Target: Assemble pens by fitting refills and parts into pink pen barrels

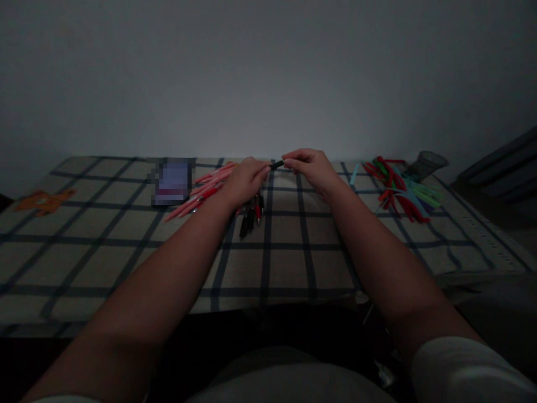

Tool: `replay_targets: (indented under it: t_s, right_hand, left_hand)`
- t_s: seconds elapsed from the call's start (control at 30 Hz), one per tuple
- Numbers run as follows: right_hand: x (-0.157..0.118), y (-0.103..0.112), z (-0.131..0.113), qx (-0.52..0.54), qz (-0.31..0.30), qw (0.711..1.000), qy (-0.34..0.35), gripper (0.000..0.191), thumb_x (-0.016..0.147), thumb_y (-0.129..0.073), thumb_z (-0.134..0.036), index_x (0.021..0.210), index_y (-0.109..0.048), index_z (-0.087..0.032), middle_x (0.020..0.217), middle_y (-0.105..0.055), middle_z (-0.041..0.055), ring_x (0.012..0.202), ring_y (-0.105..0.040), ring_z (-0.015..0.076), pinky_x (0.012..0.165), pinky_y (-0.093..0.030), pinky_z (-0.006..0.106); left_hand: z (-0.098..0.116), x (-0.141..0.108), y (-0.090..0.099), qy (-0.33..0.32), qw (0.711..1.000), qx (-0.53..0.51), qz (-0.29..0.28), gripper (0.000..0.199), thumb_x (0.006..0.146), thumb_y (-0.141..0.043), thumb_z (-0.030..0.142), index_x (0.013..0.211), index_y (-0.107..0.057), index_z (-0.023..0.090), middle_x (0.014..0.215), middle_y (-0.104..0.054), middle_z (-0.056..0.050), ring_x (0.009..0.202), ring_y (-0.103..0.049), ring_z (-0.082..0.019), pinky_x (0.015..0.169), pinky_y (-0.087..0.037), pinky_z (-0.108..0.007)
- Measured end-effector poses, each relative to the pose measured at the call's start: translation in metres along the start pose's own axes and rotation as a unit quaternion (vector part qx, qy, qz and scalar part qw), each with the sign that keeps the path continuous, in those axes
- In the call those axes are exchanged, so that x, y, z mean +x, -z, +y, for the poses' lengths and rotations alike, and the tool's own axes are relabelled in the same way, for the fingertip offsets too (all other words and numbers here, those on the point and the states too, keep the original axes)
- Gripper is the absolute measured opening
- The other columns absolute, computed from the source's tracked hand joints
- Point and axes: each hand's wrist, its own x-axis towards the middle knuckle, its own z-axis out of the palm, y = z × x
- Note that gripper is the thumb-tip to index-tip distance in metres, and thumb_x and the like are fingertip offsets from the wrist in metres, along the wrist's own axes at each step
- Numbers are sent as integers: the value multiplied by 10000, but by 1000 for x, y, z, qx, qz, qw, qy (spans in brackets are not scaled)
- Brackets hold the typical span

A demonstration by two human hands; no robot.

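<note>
"One dim room: how much of it shows?"
"One bare wall (pixel 268 73), then one table under a pale checked cloth (pixel 285 268)."
"Hands?"
"Two: left (pixel 248 180) and right (pixel 311 167), both with thumb and fingers closed in a pinch."
"Smaller things?"
"One blurred-out box shape (pixel 173 180), one orange figure (pixel 45 201) at far left, one clear cup (pixel 428 161) at right. Coloured strips (pixel 403 196) beside the cup and pink pens (pixel 203 193) by the left forearm: many, too overlapped to count."
"Smallest?"
"One black stick (pixel 276 165), gripped at opposite ends, between the hands."
</note>
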Motion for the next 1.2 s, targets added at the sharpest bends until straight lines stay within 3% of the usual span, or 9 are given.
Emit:
replay_targets:
  t_s: [0.13, 0.3, 0.57, 0.8, 1.03, 1.2]
  right_hand:
    - [0, 0, -2, 2, -9, 1000, -5, 300, 802, -794, -421, 993, -819, -191, 932, -760, 64, 799, -622, 171, 715, -515, 313]
    - [0, 2, 1, -10, -12, 1000, -9, 339, 789, -802, -440, 1004, -808, -178, 937, -754, 70, 819, -627, 177, 727, -513, 314]
    - [2, 5, 6, -42, -15, 999, -5, 334, 781, -799, -486, 892, -797, -171, 844, -734, 61, 783, -619, 179, 754, -507, 336]
    - [-2, 2, -2, -50, 7, 998, 29, 313, 824, -767, -479, 931, -789, -185, 855, -727, 51, 801, -618, 180, 758, -498, 336]
    - [1, 5, -1, -42, -2, 998, 44, 290, 796, -786, -462, 908, -781, -194, 886, -741, 47, 847, -637, 193, 808, -500, 350]
    - [0, 4, -2, -38, -1, 999, 37, 304, 804, -777, -485, 929, -777, -208, 906, -741, 45, 866, -631, 199, 813, -500, 356]
  left_hand:
    - [0, 0, 1, 1, 1000, -9, 1, 426, 1057, -383, 365, 1204, -736, 177, 1079, -755, -77, 997, -612, -252, 952, -468, -399]
    - [-1, 1, 4, -20, 998, 51, -12, 413, 1050, -408, 348, 1263, -717, 175, 1079, -739, -106, 1020, -596, -285, 957, -456, -434]
    - [0, 0, 5, -24, 997, 72, -6, 418, 1050, -400, 360, 1211, -731, 163, 1051, -736, -120, 998, -588, -296, 931, -461, -446]
    - [2, 1, 3, -7, 1000, 7, 8, 407, 1050, -400, 331, 1261, -719, 192, 1089, -759, -89, 1010, -605, -261, 972, -456, -421]
    - [3, 1, 2, 35, 997, -67, -1, 368, 1029, -441, 373, 1013, -763, 196, 947, -736, -53, 965, -633, -235, 916, -477, -377]
    - [-1, 1, -3, 57, 992, -115, 8, 389, 1015, -451, 425, 981, -761, 193, 923, -729, -48, 931, -652, -227, 860, -495, -361]
